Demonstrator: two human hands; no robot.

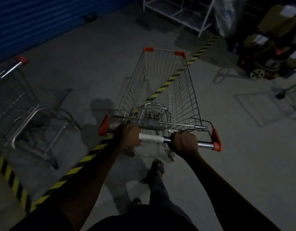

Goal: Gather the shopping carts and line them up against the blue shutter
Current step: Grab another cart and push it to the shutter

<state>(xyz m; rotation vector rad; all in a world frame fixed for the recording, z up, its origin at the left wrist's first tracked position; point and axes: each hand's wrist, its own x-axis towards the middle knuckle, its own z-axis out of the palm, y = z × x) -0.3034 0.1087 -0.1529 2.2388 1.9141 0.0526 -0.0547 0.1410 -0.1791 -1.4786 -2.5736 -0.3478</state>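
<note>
An empty wire shopping cart (pixel 162 90) with orange corner caps stands straight ahead of me on the grey floor. My left hand (pixel 127 136) grips the left part of its handle bar (pixel 154 139), and my right hand (pixel 184 141) grips the right part. A second shopping cart (pixel 19 104) stands at the left, close to the blue shutter (pixel 35 22) in the upper left corner. My cart points up the frame, to the right of the shutter.
A yellow and black striped floor line (pixel 87 157) runs diagonally under my cart, with another at the lower left. A white metal rack (pixel 177 12) stands at the back. Stacked boxes on a trolley (pixel 273 52) fill the upper right.
</note>
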